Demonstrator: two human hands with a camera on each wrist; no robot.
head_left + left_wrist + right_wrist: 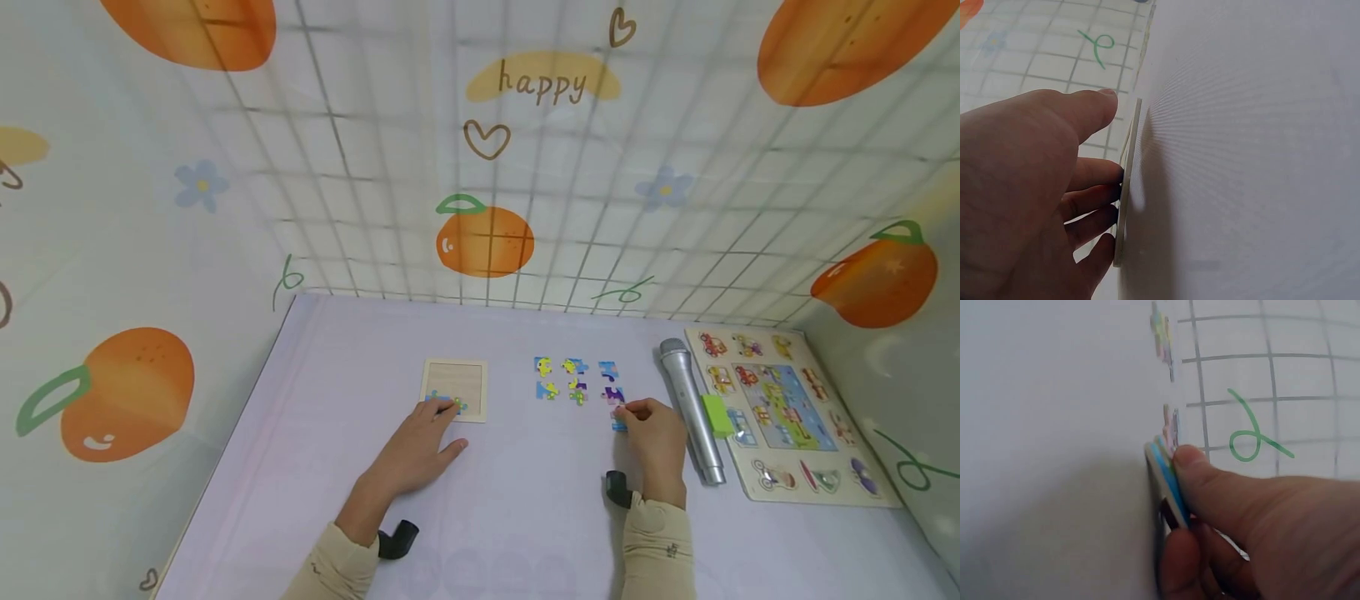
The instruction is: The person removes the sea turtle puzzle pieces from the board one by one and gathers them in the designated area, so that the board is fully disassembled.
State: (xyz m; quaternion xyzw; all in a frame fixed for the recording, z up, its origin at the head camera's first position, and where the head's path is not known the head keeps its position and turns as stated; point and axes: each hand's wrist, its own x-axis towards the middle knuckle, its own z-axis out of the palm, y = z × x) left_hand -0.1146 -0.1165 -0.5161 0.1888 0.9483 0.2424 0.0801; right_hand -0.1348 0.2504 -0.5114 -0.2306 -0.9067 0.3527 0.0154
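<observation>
My left hand [412,446] rests its fingertips on a small square wooden puzzle tray [484,392], thumb held apart from the other fingers. Along the tray's near side lie joined blue and green puzzle pieces [461,407], partly hidden under the fingers. In the left wrist view the tray [1127,194] appears edge-on with the fingertips at its face. Between thumb and fingers, my right hand [657,437] pinches a blue jigsaw piece [1169,478], tilted up from the table in the right wrist view. Just beyond it sits a purple and blue piece [612,395].
Several loose jigsaw pieces [577,392] lie in rows right of the tray. Farther right are a silver microphone [692,412], a lime green block [717,416] and a large picture puzzle board [795,467]. A patterned curtain [360,208] rises at the table's back edge.
</observation>
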